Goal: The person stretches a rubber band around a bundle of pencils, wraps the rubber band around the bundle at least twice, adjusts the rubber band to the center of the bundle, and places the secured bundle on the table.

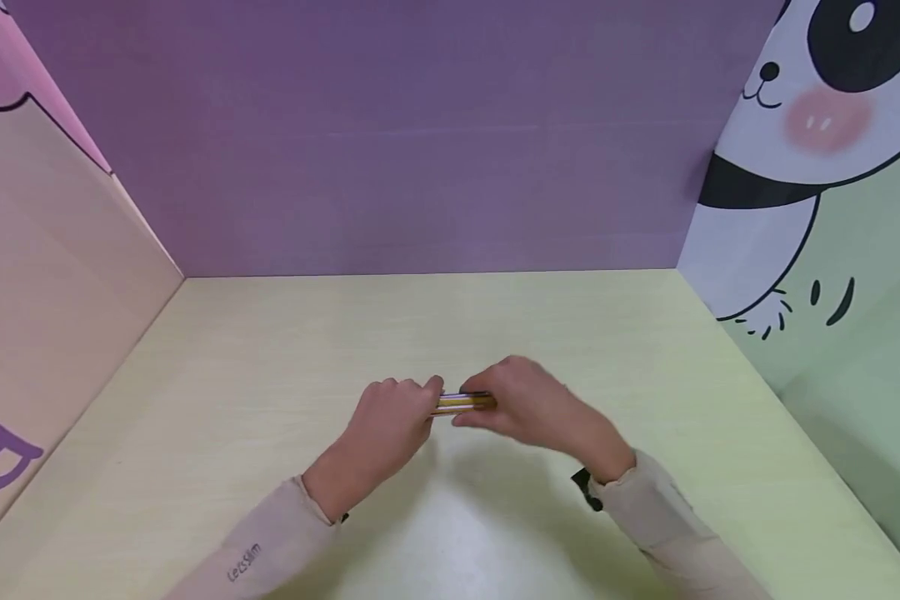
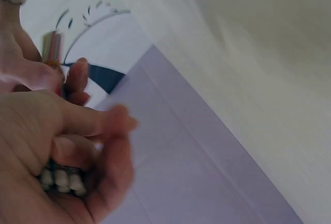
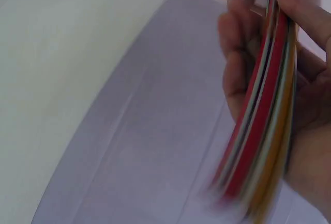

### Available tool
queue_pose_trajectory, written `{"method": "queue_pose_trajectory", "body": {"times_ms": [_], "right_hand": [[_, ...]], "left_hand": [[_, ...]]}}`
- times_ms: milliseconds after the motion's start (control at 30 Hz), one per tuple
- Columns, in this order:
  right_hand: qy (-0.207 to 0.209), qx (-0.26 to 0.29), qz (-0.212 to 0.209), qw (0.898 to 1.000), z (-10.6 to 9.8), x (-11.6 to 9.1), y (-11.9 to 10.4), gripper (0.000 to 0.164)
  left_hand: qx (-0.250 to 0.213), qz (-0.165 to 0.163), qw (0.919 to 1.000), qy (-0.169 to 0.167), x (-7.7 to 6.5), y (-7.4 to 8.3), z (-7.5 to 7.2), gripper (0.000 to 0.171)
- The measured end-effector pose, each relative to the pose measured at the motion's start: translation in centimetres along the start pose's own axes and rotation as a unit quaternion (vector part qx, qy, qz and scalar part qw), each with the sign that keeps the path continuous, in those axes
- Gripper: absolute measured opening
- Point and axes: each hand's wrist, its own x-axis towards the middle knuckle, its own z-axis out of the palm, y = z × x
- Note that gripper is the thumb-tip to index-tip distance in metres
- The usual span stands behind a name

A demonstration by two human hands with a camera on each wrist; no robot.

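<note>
A bundle of slim striped pencils [image 1: 457,403] spans the gap between my two hands, over the pale tabletop. My left hand [image 1: 392,427] wraps its fingers round one end. In the left wrist view, several white-tipped ends [image 2: 63,179] show inside the curled palm of that hand. My right hand [image 1: 528,404] holds the other part, with thumb and fingers on opposite sides. Red, white and yellow stripes run along the pencils [image 3: 264,115] in the right wrist view, where their lower ends are blurred. The left fingers hide much of the bundle.
The light wooden tabletop [image 1: 270,350] meets a purple back panel [image 1: 420,150]. A pinkish side panel [image 1: 52,250] stands at the left, and a green one with a panda drawing [image 1: 832,250] at the right. A dark strap [image 1: 587,490] shows at my right cuff.
</note>
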Motion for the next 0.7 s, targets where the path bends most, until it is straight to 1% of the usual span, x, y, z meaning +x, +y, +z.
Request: {"method": "queue_pose_trajectory", "body": {"times_ms": [67, 100, 167, 267, 367, 433, 533, 600, 700], "right_hand": [[-0.015, -0.01, -0.004, 1.0, 0.8, 0.3, -0.4, 0.024], [-0.025, -0.009, -0.007, 1.0, 1.0, 0.4, -0.5, 0.023], [-0.039, 0.004, 0.009, 0.999, 0.9, 0.4, -0.3, 0.018], [-0.044, 0.029, 0.034, 0.998, -0.2, 0.0, 0.4, 0.014], [-0.037, 0.051, 0.049, 0.997, -1.6, -0.5, 1.1, 0.011], [-0.032, 0.068, 0.045, 0.996, -2.1, -0.8, 1.4, 0.006], [-0.029, 0.081, 0.029, 0.996, -2.1, -0.8, 1.4, 0.002], [-0.023, 0.08, 0.02, 0.996, -1.6, -0.6, 1.1, 0.005], [-0.018, 0.062, 0.001, 0.998, -0.7, -0.2, 0.4, 0.011]], "left_hand": [[-0.008, 0.009, 0.9999, -0.007, -0.1, 0.2, 0.2, 0.029], [-0.014, 0.012, 0.9998, -0.013, -0.1, 0.2, 0.3, 0.03], [-0.022, 0.003, 0.9996, -0.02, -0.1, 0.0, 0.2, 0.032], [-0.031, -0.014, 0.9991, -0.024, 0.1, -0.6, -0.2, 0.031], [-0.042, -0.03, 0.9985, -0.02, 0.2, -1.2, -0.9, 0.03], [-0.047, -0.033, 0.9982, -0.019, 0.3, -1.4, -1.2, 0.029], [-0.048, -0.03, 0.9982, -0.021, 0.3, -1.3, -1.4, 0.027], [-0.047, -0.029, 0.9982, -0.024, 0.2, -1.1, -1.3, 0.028], [-0.047, -0.01, 0.9986, -0.024, 0.1, -0.7, -0.9, 0.028]]}}
